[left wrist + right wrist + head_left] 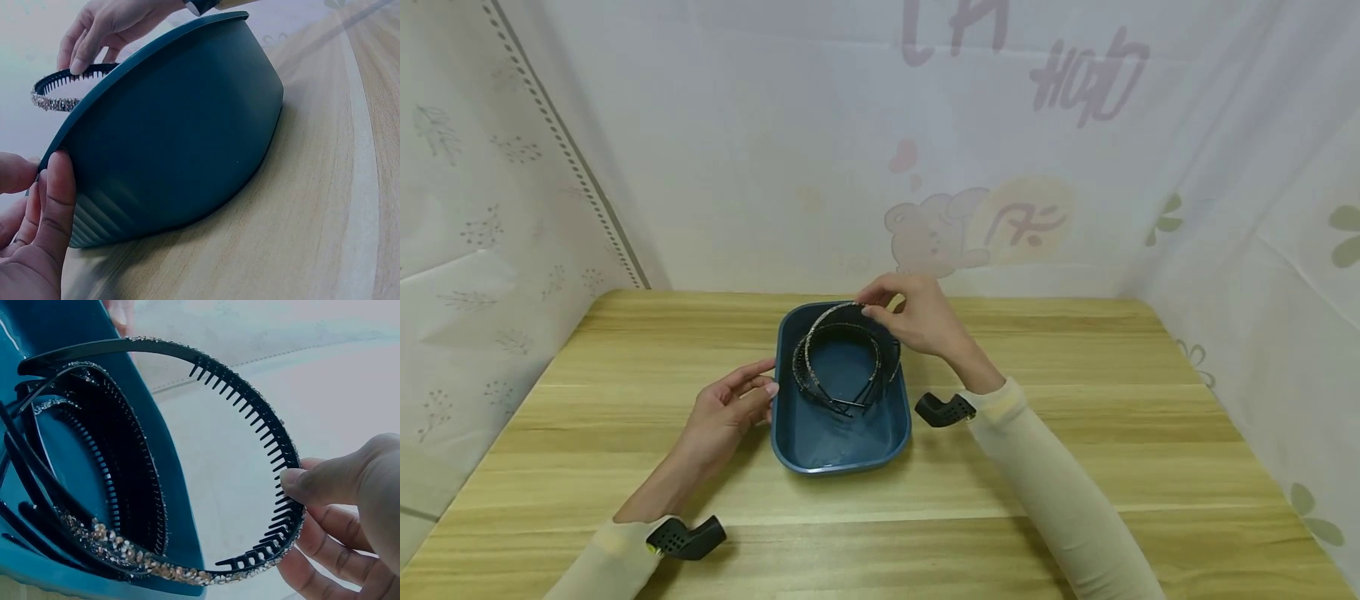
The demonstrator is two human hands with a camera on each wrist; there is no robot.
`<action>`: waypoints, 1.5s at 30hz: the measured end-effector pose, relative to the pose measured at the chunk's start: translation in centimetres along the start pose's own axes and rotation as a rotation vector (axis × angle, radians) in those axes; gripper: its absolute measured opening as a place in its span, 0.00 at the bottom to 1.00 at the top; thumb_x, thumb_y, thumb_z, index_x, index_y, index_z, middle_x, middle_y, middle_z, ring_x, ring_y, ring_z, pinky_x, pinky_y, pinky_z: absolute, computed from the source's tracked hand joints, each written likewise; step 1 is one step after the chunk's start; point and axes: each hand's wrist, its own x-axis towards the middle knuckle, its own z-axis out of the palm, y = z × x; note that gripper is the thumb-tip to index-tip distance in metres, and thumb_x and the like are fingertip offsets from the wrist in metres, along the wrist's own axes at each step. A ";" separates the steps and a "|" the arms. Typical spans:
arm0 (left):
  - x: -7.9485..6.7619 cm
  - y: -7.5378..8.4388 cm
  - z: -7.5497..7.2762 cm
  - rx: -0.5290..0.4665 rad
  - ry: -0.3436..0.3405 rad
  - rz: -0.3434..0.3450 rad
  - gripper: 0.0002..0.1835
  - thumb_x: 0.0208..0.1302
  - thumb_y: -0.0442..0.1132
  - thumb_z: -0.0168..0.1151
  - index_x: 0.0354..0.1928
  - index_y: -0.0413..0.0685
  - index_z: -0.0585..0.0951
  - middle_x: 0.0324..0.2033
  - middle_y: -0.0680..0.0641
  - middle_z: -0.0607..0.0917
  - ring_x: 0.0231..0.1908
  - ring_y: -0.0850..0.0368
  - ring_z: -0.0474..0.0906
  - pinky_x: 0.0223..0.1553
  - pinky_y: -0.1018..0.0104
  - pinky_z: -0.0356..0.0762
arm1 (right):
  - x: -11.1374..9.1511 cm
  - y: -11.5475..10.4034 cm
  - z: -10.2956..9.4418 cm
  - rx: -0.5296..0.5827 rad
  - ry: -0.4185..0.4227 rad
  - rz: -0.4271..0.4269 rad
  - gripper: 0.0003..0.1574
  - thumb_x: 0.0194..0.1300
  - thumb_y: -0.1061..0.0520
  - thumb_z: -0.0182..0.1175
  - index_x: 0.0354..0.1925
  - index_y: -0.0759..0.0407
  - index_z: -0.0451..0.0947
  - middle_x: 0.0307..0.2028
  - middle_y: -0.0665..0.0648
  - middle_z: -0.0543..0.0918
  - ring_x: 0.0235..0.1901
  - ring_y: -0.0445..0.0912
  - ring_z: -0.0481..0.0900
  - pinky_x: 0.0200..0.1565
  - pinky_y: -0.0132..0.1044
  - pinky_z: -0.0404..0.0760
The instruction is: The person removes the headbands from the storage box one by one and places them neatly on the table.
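Observation:
A dark blue plastic basin stands on the table with several black headbands nested in it. My right hand pinches the top of one headband between thumb and fingers. This headband is toothed inside and crusted with glittering beads; its band rises above the basin rim, while its ends lie among the others. My left hand is at the basin's left side, with thumb and fingers pinching the rim, as the left wrist view shows. The other headbands overlap one another inside the basin.
The wood-grain table spreads around the basin. A pale printed cloth hangs behind the table and on both sides. A black wrist camera sits on the left sleeve, another wrist camera on the right.

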 end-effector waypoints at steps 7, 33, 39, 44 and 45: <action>-0.1 0.1 -0.1 -0.002 -0.007 -0.003 0.30 0.64 0.36 0.60 0.65 0.37 0.64 0.38 0.50 0.79 0.31 0.60 0.78 0.34 0.70 0.80 | -0.7 0.4 -0.8 0.070 0.087 0.008 0.07 0.61 0.57 0.64 0.39 0.53 0.84 0.35 0.48 0.84 0.32 0.38 0.79 0.28 0.35 0.82; -0.1 -0.3 -0.4 0.002 -0.030 0.033 0.29 0.64 0.36 0.59 0.65 0.37 0.64 0.38 0.50 0.80 0.31 0.60 0.78 0.34 0.71 0.80 | -2.9 4.0 -3.7 0.056 0.328 0.166 0.08 0.60 0.54 0.65 0.40 0.49 0.84 0.34 0.49 0.84 0.31 0.39 0.80 0.30 0.30 0.81; -0.3 -0.2 -0.6 0.027 -0.029 0.047 0.28 0.65 0.36 0.59 0.65 0.38 0.65 0.38 0.50 0.79 0.31 0.60 0.78 0.35 0.71 0.80 | -3.3 5.8 -4.5 0.058 0.378 0.233 0.09 0.60 0.51 0.64 0.41 0.50 0.84 0.35 0.48 0.84 0.33 0.39 0.80 0.30 0.28 0.81; -0.2 -0.4 -0.5 0.027 -0.027 0.039 0.28 0.65 0.36 0.59 0.65 0.38 0.65 0.39 0.49 0.80 0.32 0.60 0.79 0.35 0.70 0.80 | -3.9 7.0 -5.1 0.051 0.415 0.303 0.10 0.59 0.56 0.65 0.41 0.56 0.84 0.36 0.53 0.85 0.34 0.44 0.82 0.37 0.33 0.81; -0.2 -0.4 -0.5 0.029 -0.026 0.037 0.28 0.65 0.36 0.59 0.65 0.38 0.65 0.39 0.49 0.80 0.32 0.60 0.79 0.35 0.70 0.80 | -4.0 7.4 -5.1 0.057 0.423 0.311 0.10 0.59 0.56 0.65 0.40 0.57 0.84 0.36 0.55 0.85 0.35 0.46 0.82 0.39 0.34 0.81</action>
